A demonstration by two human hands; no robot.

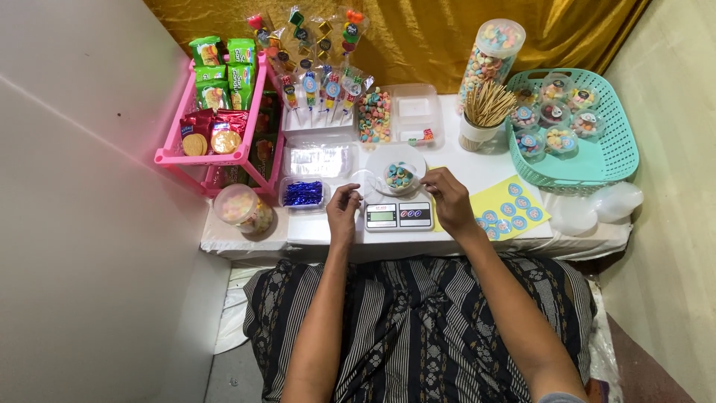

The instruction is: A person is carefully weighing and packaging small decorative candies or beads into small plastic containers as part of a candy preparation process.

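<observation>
Landmark for all positions: the small white digital scale (398, 215) at the front edge of the low white table (477, 168).

On the scale's platform stands a small clear cup (399, 176) filled with pastel-coloured candies, set within a white round dish (382, 158).

The right hand (450, 198) hovers just right of the scale, fingers curled inward with thumb and forefinger pinched near the right edge of the dish. Whether anything is pinched between them cannot be told; the cup lies just left of the fingertips, apart from them.

The left hand (343, 211) sits just left of the scale, fingers bent and drawn together. It appears to touch a thin clear plastic piece (361, 181) by the scale's upper left corner, but a firm grasp cannot be confirmed. The cup lies up and to the right of this hand, not touching it.

Right of the scale: a yellow sheet of round blue stickers (511, 207), partly under the right wrist. Farther right and behind, a teal basket (615, 153) holding lidded candy cups, a cup of wooden skewers (483, 112) and a tall clear jar of candies (488, 56).

Behind the scale: a clear divided tray (406, 116) with mixed candies, and candy sticks in wrappers (321, 82).

Left of the scale: a clear box of blue twist ties (303, 192), a round tub (240, 206) and a pink rack of snack packets (216, 97).
</observation>
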